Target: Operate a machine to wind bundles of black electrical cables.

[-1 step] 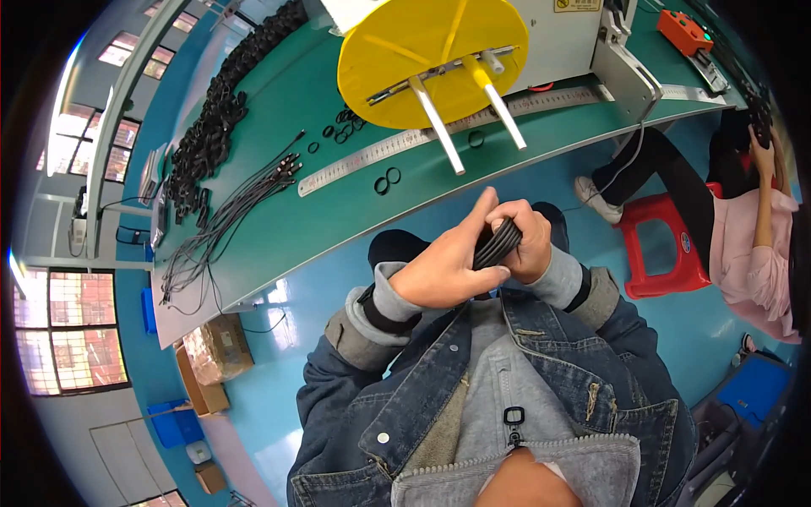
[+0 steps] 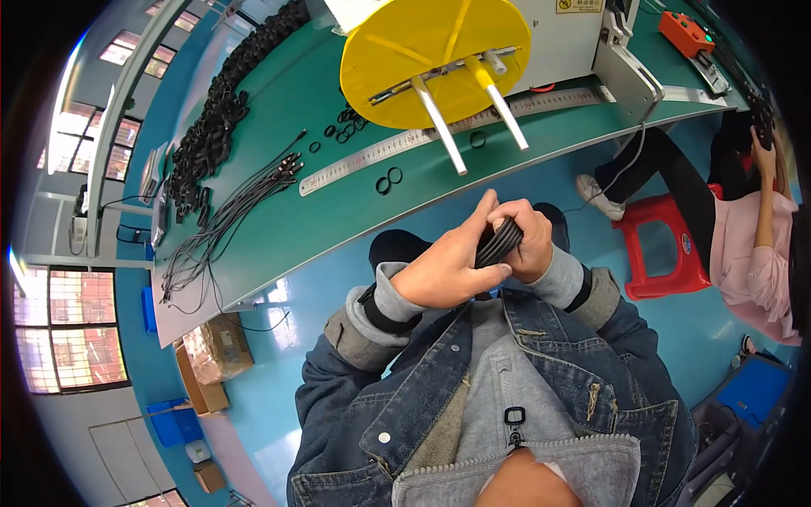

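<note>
A coiled bundle of black cable (image 2: 498, 245) is held between my two hands, in front of my chest and just off the table's near edge. My left hand (image 2: 443, 264) grips it from the left, its thumb along the near side. Around the right end of the coil, my right hand (image 2: 532, 243) has its fingers curled. Parts of the coil are covered by my fingers. Beyond my hands stands a yellow disc (image 2: 397, 63) with two rods jutting toward me. Black rings (image 2: 389, 180) lie on the green table (image 2: 279, 245) near its edge.
A steel ruler (image 2: 363, 159) runs along the table. Loose black cables (image 2: 228, 228) lie at left, before a long heap of coiled cables (image 2: 203, 139). An orange control box (image 2: 686, 32) sits far right. A co-worker in pink sits by a red stool (image 2: 663, 253).
</note>
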Demonstrator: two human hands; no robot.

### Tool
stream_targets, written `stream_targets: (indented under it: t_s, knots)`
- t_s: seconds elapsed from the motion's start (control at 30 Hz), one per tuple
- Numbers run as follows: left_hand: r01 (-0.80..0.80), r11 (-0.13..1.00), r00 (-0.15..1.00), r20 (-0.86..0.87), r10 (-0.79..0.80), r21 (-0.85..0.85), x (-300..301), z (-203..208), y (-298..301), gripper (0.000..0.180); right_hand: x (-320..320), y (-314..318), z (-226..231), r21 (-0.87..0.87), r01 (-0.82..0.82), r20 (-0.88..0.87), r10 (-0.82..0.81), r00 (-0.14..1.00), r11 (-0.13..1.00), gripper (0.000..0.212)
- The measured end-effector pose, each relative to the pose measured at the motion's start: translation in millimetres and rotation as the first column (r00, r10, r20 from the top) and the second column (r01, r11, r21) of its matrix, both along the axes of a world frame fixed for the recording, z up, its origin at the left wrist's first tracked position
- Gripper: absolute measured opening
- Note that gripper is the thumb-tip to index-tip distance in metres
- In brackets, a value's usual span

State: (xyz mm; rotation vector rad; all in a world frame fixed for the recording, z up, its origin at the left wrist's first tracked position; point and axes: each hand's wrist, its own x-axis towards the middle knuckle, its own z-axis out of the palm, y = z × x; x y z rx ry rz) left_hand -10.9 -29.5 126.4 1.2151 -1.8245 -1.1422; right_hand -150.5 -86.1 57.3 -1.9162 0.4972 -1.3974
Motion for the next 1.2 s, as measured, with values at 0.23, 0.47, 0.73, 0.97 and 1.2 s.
stream_targets:
  t_s: [0.23,0.47,0.73,0.97,1.2]
  knots:
    - [-0.172,0.928,0.765,0.639,-0.085,0.329,-16,23,1,0.043,1,-2,-16,-0.068,0.048,-0.094,-0.054,0.994,0.997,0.026]
    - [-0.116,0.99,0.947,0.309,0.088,0.074,-11,-6,3,0.075,4,-1,-27,-0.097,-0.013,-0.046,0.008,0.999,0.995,0.029]
    - [-0.105,0.961,0.973,0.228,0.045,0.257,-1,-21,-7,0.087,4,-3,-29,0.028,-0.044,-0.15,0.047,0.988,0.999,0.029]
    - [0.003,0.851,0.98,0.167,-0.107,0.525,21,-44,-6,0.048,4,-4,-27,-0.134,-0.123,-0.441,0.052,0.896,0.983,0.026]
    - [-0.041,0.896,0.998,0.063,0.015,0.443,50,-41,21,0.02,39,3,-26,0.155,-0.266,-0.297,0.302,0.906,0.951,0.018]
